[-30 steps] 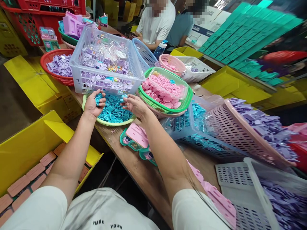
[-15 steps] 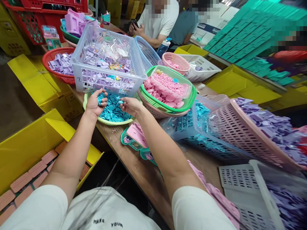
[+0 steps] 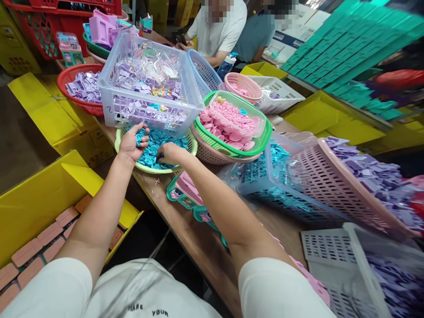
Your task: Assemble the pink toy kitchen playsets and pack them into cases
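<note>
Half a second ago the right hand (image 3: 171,153) was raised over the near side of the pale green basket (image 3: 145,168), pinching one blue piece; now it has dipped, its fingertips down among the loose blue pieces (image 3: 150,152) in that basket. The left hand (image 3: 129,145) has hardly moved: palm up over the basket's left side, its fingers curled around a few blue pieces (image 3: 139,138). I take this to mean that the right hand is working in the supply while the left serves as holder. The right fingers are bent and turned down, partly hidden, so I cannot tell whether they are apart or clamped on a piece, nor where the pinched one went. The blue pieces look round and shallow, with no clear long axis; those in the basket lie at mixed tilts, and those in the left palm face different ways. The basket sits on the table (image 3: 188,234), partly beneath the translucent crate (image 3: 185,106).
</note>
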